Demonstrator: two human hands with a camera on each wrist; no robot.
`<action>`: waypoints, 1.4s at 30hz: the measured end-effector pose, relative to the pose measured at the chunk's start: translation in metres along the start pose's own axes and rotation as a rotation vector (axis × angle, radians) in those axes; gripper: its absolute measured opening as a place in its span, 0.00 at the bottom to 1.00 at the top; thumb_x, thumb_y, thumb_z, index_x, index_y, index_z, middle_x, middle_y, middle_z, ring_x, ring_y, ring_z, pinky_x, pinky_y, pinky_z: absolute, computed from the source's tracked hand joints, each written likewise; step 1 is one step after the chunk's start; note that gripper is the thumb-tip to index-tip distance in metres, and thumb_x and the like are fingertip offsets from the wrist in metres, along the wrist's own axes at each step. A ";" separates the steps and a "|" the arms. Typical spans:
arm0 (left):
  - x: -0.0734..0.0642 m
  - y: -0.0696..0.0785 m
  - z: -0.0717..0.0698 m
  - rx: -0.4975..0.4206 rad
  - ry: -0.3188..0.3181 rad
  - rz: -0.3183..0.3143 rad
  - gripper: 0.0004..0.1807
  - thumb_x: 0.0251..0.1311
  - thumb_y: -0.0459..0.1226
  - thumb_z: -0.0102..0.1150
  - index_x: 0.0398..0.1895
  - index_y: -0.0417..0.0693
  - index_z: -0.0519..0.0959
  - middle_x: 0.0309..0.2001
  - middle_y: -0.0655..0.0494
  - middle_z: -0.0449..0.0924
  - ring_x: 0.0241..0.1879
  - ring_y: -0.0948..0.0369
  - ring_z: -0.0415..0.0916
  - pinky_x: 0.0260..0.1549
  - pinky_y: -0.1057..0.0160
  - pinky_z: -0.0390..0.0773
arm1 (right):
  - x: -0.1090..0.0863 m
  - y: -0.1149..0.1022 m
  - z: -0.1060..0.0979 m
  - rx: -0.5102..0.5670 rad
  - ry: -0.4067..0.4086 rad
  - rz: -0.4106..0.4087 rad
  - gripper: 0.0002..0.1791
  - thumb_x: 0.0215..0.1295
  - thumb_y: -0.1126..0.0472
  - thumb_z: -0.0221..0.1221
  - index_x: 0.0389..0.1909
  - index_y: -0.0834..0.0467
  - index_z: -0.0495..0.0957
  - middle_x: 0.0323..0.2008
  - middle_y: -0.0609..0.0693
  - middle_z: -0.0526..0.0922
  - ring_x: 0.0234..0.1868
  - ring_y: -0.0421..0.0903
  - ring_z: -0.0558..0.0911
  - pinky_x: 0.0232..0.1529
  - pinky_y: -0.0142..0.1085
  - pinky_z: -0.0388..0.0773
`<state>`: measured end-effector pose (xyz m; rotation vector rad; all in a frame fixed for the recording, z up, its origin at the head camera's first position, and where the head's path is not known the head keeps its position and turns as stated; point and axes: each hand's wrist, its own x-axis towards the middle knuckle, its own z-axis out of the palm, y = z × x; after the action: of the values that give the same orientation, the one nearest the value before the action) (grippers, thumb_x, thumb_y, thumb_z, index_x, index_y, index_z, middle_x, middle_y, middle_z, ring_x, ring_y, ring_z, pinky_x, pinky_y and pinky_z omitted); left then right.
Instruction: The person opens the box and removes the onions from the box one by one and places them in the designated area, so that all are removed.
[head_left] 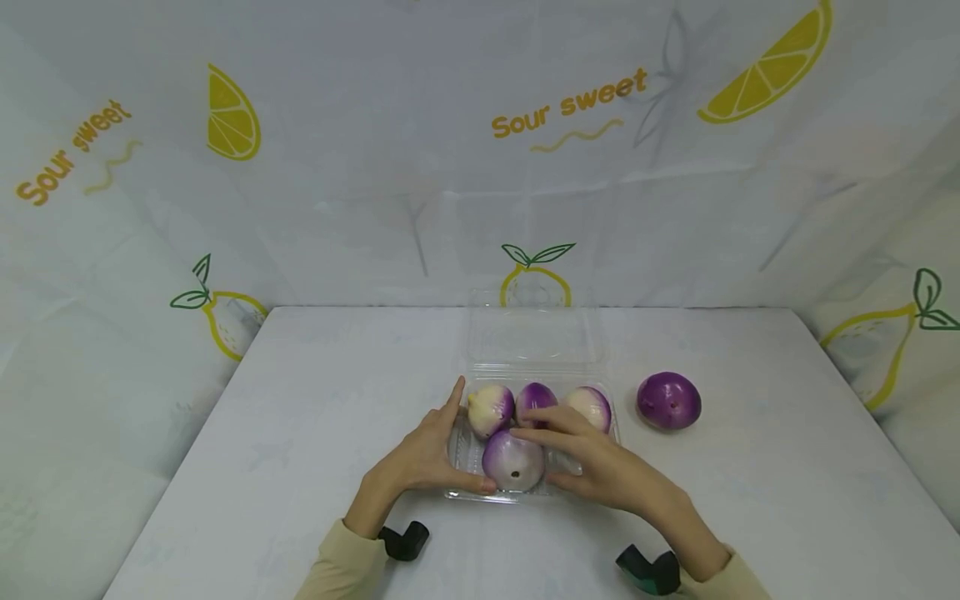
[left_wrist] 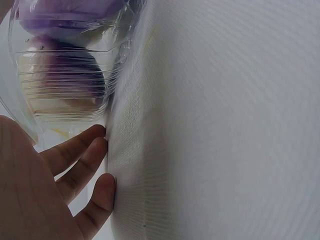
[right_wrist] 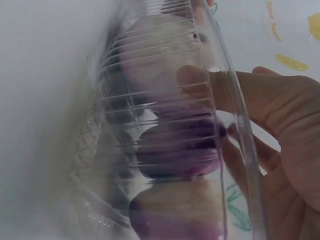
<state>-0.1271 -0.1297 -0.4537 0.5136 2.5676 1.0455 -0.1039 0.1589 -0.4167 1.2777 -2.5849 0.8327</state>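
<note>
Container stability governs this step: brace its side with the spread left hand; right hand arches beside the front vegetable, pinch unconfirmed; settle it gently.

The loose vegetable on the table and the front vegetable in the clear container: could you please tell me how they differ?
The loose vegetable is deep purple, while the front vegetable is mostly pale, with purple toward its edge. The loose vegetable lies on the table; the front vegetable sits in the clear container, with the right hand close by. Both are rounded.
</note>
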 end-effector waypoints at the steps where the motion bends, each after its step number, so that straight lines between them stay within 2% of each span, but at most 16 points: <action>1: 0.000 0.000 0.000 -0.001 0.000 0.002 0.82 0.36 0.61 0.83 0.84 0.58 0.30 0.75 0.46 0.68 0.75 0.42 0.61 0.68 0.33 0.68 | 0.000 0.000 0.001 0.004 -0.005 0.000 0.39 0.48 0.68 0.77 0.65 0.50 0.79 0.65 0.52 0.78 0.67 0.51 0.74 0.60 0.49 0.82; 5: 0.000 0.000 0.000 -0.003 -0.001 0.004 0.82 0.36 0.61 0.83 0.84 0.58 0.30 0.75 0.47 0.68 0.75 0.42 0.61 0.67 0.33 0.68 | 0.003 0.001 0.003 0.033 -0.018 -0.012 0.40 0.47 0.69 0.77 0.65 0.50 0.79 0.65 0.51 0.79 0.66 0.50 0.75 0.61 0.47 0.81; 11: 0.000 -0.001 0.001 -0.001 0.001 0.001 0.82 0.36 0.61 0.83 0.84 0.58 0.30 0.75 0.48 0.68 0.75 0.42 0.61 0.67 0.33 0.68 | 0.006 -0.001 0.006 0.041 -0.068 -0.004 0.40 0.48 0.70 0.75 0.67 0.50 0.78 0.67 0.50 0.78 0.68 0.51 0.74 0.64 0.53 0.78; 22: 0.000 -0.002 0.002 0.013 0.005 -0.002 0.82 0.35 0.62 0.83 0.84 0.59 0.30 0.75 0.46 0.67 0.75 0.41 0.62 0.67 0.33 0.69 | 0.009 0.001 0.012 -0.020 -0.097 -0.077 0.42 0.48 0.67 0.76 0.68 0.52 0.76 0.66 0.51 0.78 0.66 0.50 0.73 0.61 0.51 0.79; 34: 0.000 0.001 0.000 0.019 0.002 -0.006 0.82 0.35 0.62 0.83 0.84 0.58 0.30 0.75 0.46 0.67 0.73 0.44 0.64 0.67 0.35 0.70 | 0.011 0.001 0.015 -0.084 -0.093 -0.088 0.46 0.45 0.64 0.79 0.70 0.50 0.73 0.66 0.50 0.78 0.64 0.50 0.73 0.61 0.53 0.78; 42: 0.001 0.001 0.000 0.024 0.003 -0.002 0.82 0.36 0.61 0.83 0.84 0.57 0.30 0.75 0.45 0.67 0.72 0.44 0.65 0.66 0.35 0.71 | 0.012 0.003 0.018 -0.126 -0.112 -0.067 0.46 0.45 0.62 0.79 0.70 0.47 0.73 0.65 0.49 0.78 0.64 0.49 0.73 0.61 0.55 0.78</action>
<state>-0.1274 -0.1285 -0.4530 0.5161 2.5854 1.0165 -0.1116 0.1420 -0.4286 1.4031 -2.6147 0.5927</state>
